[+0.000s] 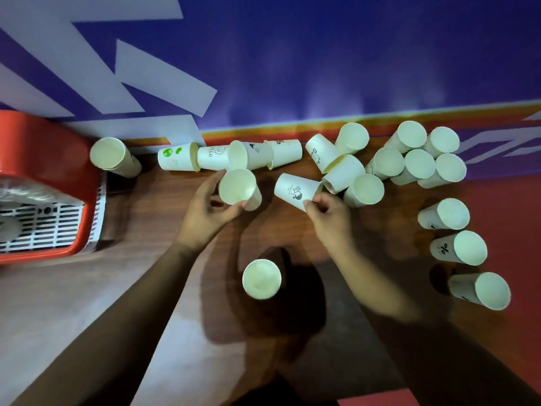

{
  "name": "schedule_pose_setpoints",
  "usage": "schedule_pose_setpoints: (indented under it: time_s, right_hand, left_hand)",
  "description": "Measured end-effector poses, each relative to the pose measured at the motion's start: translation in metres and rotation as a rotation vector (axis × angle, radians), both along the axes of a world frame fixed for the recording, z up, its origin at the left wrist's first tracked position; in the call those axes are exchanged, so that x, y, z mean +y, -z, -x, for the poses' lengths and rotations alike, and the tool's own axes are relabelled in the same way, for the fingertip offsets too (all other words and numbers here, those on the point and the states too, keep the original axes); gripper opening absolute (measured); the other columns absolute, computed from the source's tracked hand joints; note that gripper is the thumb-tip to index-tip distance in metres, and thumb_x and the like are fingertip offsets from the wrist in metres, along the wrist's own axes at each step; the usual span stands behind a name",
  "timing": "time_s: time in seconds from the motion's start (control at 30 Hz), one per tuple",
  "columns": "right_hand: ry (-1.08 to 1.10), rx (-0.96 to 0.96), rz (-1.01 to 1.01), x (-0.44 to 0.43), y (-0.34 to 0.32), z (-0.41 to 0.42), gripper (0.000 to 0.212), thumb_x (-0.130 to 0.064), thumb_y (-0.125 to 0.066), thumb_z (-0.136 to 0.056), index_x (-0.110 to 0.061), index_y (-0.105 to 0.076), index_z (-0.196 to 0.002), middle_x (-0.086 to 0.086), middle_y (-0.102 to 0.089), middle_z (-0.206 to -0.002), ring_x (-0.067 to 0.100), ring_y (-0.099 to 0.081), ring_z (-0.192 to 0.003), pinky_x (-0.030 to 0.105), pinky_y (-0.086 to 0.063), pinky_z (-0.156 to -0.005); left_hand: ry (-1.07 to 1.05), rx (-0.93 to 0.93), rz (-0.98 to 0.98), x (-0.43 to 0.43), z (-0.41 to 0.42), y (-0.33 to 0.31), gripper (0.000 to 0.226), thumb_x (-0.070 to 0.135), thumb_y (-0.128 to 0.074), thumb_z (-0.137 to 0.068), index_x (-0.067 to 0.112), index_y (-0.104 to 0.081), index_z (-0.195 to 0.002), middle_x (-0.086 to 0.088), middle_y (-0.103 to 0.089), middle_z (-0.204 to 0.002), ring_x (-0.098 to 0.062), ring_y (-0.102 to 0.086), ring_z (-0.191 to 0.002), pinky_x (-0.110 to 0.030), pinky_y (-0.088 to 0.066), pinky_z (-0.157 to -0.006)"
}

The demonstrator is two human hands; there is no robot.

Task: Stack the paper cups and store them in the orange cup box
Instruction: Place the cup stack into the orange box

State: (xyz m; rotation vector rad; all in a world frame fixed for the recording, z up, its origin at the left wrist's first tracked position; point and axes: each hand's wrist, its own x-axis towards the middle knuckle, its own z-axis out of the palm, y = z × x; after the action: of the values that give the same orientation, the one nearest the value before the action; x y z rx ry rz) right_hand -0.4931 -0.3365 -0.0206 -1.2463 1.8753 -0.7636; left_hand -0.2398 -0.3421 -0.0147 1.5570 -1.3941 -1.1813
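Note:
Several white paper cups are scattered over a wooden table (164,218). My left hand (209,209) grips an upright cup (237,187) at the table's middle. My right hand (329,213) pinches a cup lying on its side (295,190), printed with a small black figure. A row of tipped cups (231,156) lies along the back edge. Upright cups (415,161) cluster at the back right. One upright cup (261,279) stands between my forearms. The orange cup box (35,159) sits at the far left, with a cup stack (114,157) beside it.
A blue and white banner wall (322,68) rises directly behind the table. Three cups (456,247) stand in a line on the red area at the right. A white slotted grid and clear plastic (38,218) fill the orange box.

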Motion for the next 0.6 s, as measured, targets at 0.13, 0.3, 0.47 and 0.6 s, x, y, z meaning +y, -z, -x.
schedule_pose_setpoints:
  time_s: [0.13,0.3,0.47,0.6]
  right_hand:
    - [0.013,-0.008,0.081,0.021,-0.014,0.002,0.013,-0.046,-0.065,-0.074,-0.033,-0.061,-0.076,0.009,-0.059,-0.105,0.018,-0.059,-0.099,0.025,-0.051,-0.081]
    - [0.006,-0.116,0.062,0.044,-0.033,0.006,0.010,-0.018,-0.075,-0.081,-0.023,-0.066,-0.079,0.012,-0.061,-0.114,0.018,-0.061,-0.104,0.007,-0.045,-0.078]
    - [0.001,-0.186,0.044,0.068,-0.053,0.011,0.008,-0.021,-0.071,-0.082,-0.014,-0.068,-0.078,0.004,-0.071,-0.093,0.014,-0.066,-0.089,0.023,-0.048,-0.071]
    - [0.007,-0.222,0.037,0.084,-0.072,0.014,0.011,-0.018,-0.074,-0.084,-0.021,-0.068,-0.093,-0.005,-0.069,-0.100,0.007,-0.063,-0.096,0.024,-0.049,-0.081]
  left_hand:
    - [0.039,0.081,0.007,0.041,-0.009,-0.037,0.060,0.046,-0.077,-0.077,0.023,-0.058,-0.129,0.005,-0.066,-0.122,-0.014,-0.062,-0.112,-0.021,-0.049,-0.089]
    - [0.209,0.075,-0.011,0.092,-0.009,-0.063,0.059,0.044,-0.078,-0.078,0.029,-0.057,-0.131,0.004,-0.063,-0.127,-0.020,-0.059,-0.120,-0.029,-0.047,-0.100]
    - [0.260,-0.083,0.012,0.124,0.004,-0.053,0.063,0.051,-0.079,-0.073,0.029,-0.057,-0.128,0.014,-0.060,-0.120,-0.010,-0.056,-0.116,-0.021,-0.044,-0.097]
    - [0.282,-0.372,0.085,0.134,0.014,-0.016,0.071,0.061,-0.071,-0.070,0.025,-0.056,-0.129,0.009,-0.052,-0.116,-0.015,-0.046,-0.109,-0.030,-0.041,-0.094]
